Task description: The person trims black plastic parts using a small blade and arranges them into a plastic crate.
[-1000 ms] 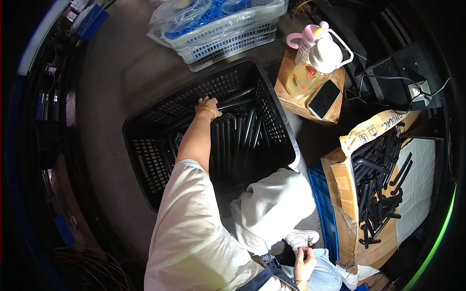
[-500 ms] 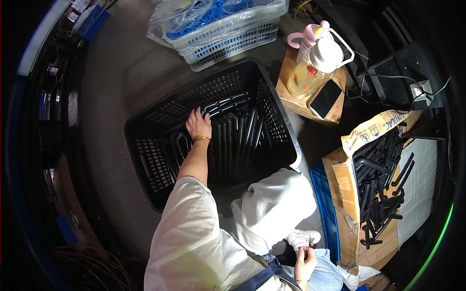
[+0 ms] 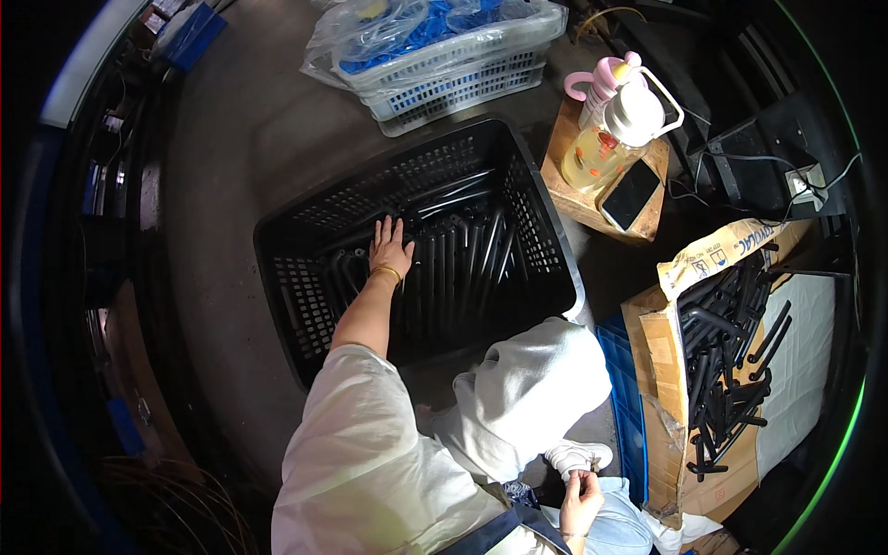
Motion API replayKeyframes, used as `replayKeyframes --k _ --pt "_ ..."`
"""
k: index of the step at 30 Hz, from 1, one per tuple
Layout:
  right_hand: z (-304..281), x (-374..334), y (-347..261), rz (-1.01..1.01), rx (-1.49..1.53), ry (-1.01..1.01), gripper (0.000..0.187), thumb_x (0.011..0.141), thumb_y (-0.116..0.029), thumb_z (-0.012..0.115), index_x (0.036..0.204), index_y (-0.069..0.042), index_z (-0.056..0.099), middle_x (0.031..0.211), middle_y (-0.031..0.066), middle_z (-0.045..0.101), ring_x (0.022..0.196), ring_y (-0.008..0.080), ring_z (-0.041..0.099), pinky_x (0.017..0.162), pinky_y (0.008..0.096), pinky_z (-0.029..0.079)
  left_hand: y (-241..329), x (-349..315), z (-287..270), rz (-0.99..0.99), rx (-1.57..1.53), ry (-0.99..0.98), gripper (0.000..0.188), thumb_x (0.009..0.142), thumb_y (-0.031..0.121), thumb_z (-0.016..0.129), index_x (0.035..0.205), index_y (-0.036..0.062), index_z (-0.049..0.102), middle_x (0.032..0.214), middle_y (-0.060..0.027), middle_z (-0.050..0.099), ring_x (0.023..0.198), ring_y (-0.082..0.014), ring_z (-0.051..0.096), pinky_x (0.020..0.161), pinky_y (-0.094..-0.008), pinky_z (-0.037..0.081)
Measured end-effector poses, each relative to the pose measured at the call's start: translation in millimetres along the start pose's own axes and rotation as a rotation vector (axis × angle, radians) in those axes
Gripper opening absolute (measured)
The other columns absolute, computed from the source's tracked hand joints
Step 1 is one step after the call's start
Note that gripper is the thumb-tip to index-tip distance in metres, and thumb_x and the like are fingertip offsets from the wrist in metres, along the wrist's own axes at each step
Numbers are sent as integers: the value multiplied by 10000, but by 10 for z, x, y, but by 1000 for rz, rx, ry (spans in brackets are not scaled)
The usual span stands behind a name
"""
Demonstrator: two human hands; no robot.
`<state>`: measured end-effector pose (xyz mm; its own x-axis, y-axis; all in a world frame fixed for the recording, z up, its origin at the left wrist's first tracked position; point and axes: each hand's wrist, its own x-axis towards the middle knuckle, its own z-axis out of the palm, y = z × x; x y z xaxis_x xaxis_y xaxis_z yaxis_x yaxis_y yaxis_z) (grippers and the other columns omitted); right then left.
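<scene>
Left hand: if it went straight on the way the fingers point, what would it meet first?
Probably the far wall of the black basket. If the left hand is low enough, the dark rods along that wall could come first; its height is unclear.

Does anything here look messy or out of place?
The slim black rods in the brown cardboard box look messy, crossing at many angles, while dark rods in the black perforated plastic crate lie mostly aligned.
</scene>
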<state>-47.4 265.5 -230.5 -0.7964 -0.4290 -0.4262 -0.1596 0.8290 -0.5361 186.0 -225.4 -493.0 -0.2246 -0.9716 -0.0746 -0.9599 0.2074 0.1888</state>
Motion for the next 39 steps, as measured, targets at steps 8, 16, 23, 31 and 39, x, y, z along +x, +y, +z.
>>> replayKeyframes --k 8,16,23,31,39 --pt "-7 40 -70 16 81 -19 227 941 -152 629 804 24 590 671 31 547 622 91 448 573 266 395 -405 -469 -595 -668 23 353 868 730 328 800 1423 112 324 1373 -143 416 1253 -342 430 1030 -465 396" --pt "-33 26 -127 -21 57 -49 195 938 -146 615 850 28 606 737 80 609 688 131 531 668 291 452 -302 -771 -775 -949 -42 -51 943 663 356 833 1371 37 297 1285 -170 430 1210 -340 461 1018 -465 431" --pt "19 -35 -86 -97 96 21 168 930 -132 613 873 26 617 750 111 638 692 162 576 677 314 476 -277 -862 -753 -890 -101 52 735 728 232 784 1320 52 387 1316 -178 453 1235 -380 466 1068 -433 400" --pt "-28 -29 -222 -64 30 -24 159 923 -122 619 876 29 614 772 122 638 707 165 574 693 306 474 -594 -637 -550 -682 -184 -242 619 731 218 779 1213 5 453 1217 -212 597 1119 -382 598 950 -438 506" --pt "50 -9 -110 -94 59 -8 146 917 -110 618 897 35 621 765 123 630 689 165 559 676 313 469 -234 -679 -625 -713 -100 -210 694 706 311 839 1207 17 459 1259 -192 563 1171 -332 571 986 -391 493"
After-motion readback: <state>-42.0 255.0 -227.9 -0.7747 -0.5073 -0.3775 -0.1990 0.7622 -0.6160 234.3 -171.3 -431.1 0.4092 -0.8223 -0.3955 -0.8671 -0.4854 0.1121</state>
